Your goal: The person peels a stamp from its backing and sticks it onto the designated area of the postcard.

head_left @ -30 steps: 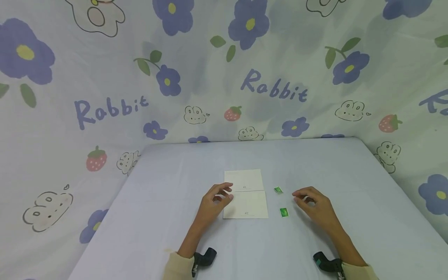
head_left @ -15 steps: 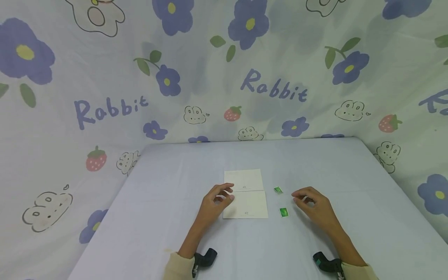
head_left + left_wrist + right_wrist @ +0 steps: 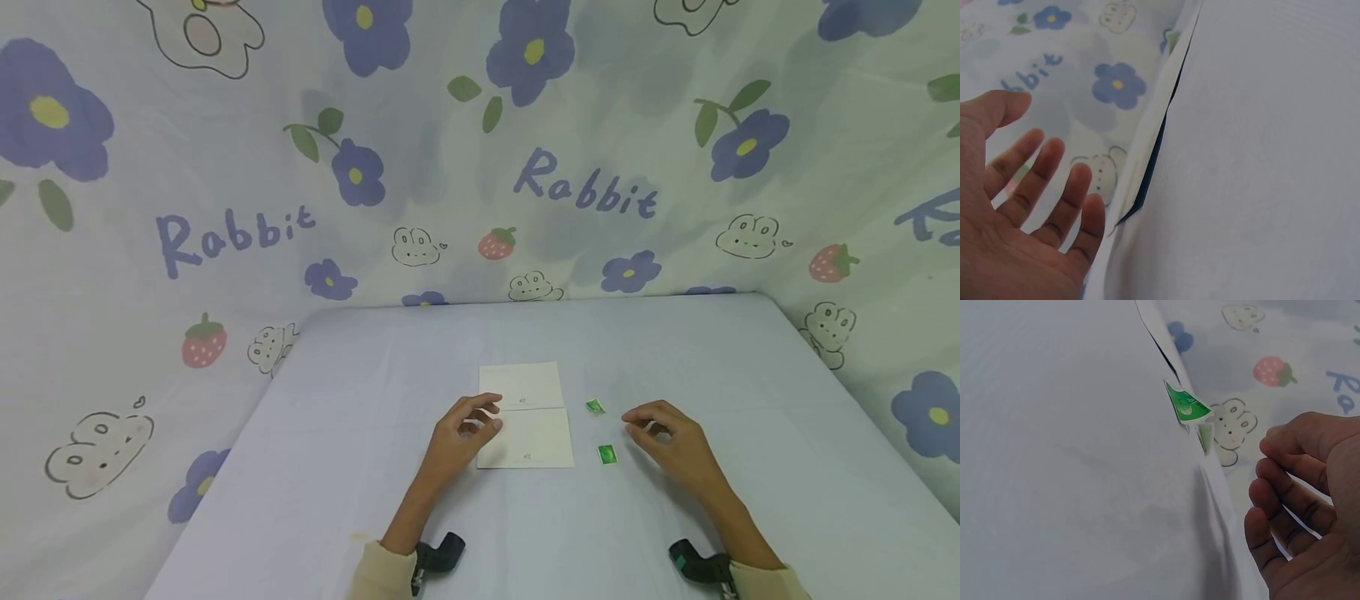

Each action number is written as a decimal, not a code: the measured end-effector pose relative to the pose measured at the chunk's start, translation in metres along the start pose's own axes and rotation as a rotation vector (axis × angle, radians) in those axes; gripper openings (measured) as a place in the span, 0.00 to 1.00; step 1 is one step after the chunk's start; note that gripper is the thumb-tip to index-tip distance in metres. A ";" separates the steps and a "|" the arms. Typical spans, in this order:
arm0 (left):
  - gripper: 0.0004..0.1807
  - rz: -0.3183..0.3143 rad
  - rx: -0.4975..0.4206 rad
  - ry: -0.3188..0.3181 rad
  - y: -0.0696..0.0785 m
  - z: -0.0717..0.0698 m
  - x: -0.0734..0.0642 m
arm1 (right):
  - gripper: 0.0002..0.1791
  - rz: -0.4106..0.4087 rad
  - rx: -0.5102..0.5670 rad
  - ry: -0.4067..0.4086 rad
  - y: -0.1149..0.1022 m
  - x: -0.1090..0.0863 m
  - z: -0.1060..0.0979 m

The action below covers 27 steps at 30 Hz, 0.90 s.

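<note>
Two cream paper cards with small print lie one above the other on the table. My left hand hovers at their left side, its relaxed fingers overlapping the cards' edge in the head view; it holds nothing. To the right of the cards are two small green stamp-like pieces with pale borders: an upper one, tilted, and a lower one. My right hand is just right of them, fingers loosely bent and grasping nothing. In the right wrist view one green piece stands out beyond the fingertips.
A white cloth covers the table. Behind it and at both sides hangs a curtain printed with flowers, strawberries and rabbits. Black camera mounts sit on both wrists.
</note>
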<state>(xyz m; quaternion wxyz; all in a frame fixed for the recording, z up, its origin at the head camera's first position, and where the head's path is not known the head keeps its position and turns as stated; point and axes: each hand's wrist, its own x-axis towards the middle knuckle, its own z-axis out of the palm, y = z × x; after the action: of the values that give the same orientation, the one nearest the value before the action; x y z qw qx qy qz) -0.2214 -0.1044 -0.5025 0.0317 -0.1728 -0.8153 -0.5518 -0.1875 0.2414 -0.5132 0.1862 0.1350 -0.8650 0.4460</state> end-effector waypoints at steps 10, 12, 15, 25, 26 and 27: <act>0.20 0.004 0.010 -0.004 0.000 0.001 0.000 | 0.07 0.022 0.002 -0.012 -0.005 -0.001 0.000; 0.20 0.005 0.010 -0.005 0.001 0.001 0.000 | 0.07 0.020 -0.004 -0.014 -0.005 0.000 0.000; 0.20 0.011 0.008 -0.007 0.001 0.001 0.000 | 0.07 0.022 -0.015 -0.017 -0.006 0.000 0.000; 0.19 0.021 0.003 -0.009 0.001 0.002 0.000 | 0.08 0.037 -0.021 -0.044 -0.003 -0.001 0.000; 0.19 0.019 0.002 -0.010 0.001 0.002 0.000 | 0.08 0.035 -0.021 -0.047 -0.003 -0.001 0.000; 0.20 0.020 0.000 -0.012 0.001 0.002 -0.001 | 0.08 0.034 -0.021 -0.048 -0.002 -0.001 0.000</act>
<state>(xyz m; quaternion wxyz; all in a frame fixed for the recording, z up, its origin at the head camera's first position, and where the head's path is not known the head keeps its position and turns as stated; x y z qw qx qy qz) -0.2204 -0.1024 -0.5027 0.0326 -0.1842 -0.8137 -0.5503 -0.1858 0.2401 -0.5119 0.1592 0.1291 -0.8761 0.4364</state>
